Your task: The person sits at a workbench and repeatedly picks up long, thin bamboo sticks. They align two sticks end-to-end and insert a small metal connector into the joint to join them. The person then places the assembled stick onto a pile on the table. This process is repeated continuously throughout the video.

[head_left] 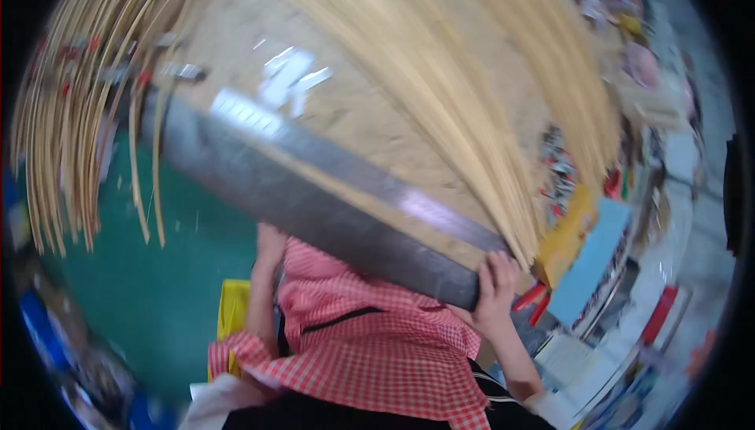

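Fingers of my right hand [497, 284] bend over the near right corner of the table's dark metal edge [314, 198]. Close beside them lie the near ends of a bundle of long pale wooden or cane strips [440, 107]. My left hand [271, 243] is at the underside of the same edge, left of my body. Its fingers are hidden there, so what it touches cannot be made out. A narrow tan strip [362, 198] runs lengthwise between the metal bands. Motion blurs the whole picture.
Many thin canes [71, 131] overhang the table's left end. A second strip bundle [543, 44] lies farther right. White pieces [287, 80] rest on the brown tabletop [358, 119]. At right are a yellow box [565, 233], a blue box [591, 253] and red-handled tools [535, 302].
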`<state>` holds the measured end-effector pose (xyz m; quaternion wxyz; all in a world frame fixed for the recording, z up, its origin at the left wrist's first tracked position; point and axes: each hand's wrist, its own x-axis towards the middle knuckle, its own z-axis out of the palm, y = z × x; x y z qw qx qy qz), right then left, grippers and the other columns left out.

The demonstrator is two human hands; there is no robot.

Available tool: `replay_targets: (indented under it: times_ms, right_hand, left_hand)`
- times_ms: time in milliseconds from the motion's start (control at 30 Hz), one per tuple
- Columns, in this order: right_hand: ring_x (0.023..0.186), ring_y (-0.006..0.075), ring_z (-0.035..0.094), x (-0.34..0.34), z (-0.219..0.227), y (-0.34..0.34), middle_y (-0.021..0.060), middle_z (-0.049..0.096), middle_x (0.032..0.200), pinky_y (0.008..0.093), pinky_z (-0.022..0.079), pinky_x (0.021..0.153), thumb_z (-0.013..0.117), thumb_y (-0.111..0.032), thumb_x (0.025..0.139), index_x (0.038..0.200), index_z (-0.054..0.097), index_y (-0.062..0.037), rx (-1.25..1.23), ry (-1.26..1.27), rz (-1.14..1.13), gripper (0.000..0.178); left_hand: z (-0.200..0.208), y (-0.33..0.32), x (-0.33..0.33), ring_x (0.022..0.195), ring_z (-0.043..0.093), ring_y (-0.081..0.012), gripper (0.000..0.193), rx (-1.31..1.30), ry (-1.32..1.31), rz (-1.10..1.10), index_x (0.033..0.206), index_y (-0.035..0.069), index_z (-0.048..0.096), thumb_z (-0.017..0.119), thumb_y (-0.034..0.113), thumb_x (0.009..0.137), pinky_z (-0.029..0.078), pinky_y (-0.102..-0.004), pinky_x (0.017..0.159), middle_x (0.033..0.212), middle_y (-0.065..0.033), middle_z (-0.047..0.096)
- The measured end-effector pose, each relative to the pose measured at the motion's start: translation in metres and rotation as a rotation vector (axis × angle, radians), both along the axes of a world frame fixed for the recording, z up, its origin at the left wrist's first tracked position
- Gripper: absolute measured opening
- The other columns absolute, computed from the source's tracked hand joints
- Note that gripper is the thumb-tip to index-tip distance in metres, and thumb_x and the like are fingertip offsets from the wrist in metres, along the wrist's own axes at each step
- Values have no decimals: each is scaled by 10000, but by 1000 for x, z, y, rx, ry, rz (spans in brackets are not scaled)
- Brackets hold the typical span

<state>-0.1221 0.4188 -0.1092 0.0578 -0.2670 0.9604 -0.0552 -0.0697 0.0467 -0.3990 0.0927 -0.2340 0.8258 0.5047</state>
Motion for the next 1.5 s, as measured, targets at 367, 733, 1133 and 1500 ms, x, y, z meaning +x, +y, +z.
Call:
replay_targets:
  times_ms: [367, 733, 1133, 1500]
  right_hand:
    - [1322, 446, 311, 5, 4, -1, 231, 302, 1452, 597, 228, 1075, 781, -454, 660, 1431, 300, -61, 43, -18, -34, 991]
    - [1274, 423, 366, 3, 1, -4, 218, 379, 1382, 622, 252, 1044, 768, -535, 649, 1319, 433, -30, -36, -94, -47, 903]
    - [1284, 201, 416, -4, 9, 24, 7, 508, 1364, 478, 324, 1038, 587, -352, 860, 1189, 627, -147, -213, -237, -73, 389]
    - [1084, 310, 558, 0, 6, 10, 171, 559, 1219, 435, 446, 901, 682, -203, 774, 1132, 585, 53, -384, 114, -159, 450]
  left_hand:
    - [-3, 10, 11, 1003, 562, -449, 390, -229, -244, -59, 1092, 4, 571, 501, 347, 920, 455, -499, 849, 1048, -281, 587]
    - [-45, -29, 21, 957, 604, -426, 306, -211, -370, 96, 1026, -4, 621, 500, 242, 892, 477, -478, 823, 1020, -290, 616]
    - [4, -58, -6, 928, 624, -409, 268, -296, -591, -122, 1005, 1, 636, 516, 194, 864, 491, -462, 798, 990, -273, 634]
    - [-7, -83, -31, 901, 642, -393, 238, -330, -393, -364, 986, 6, 650, 530, 149, 839, 504, -448, 775, 963, -258, 650]
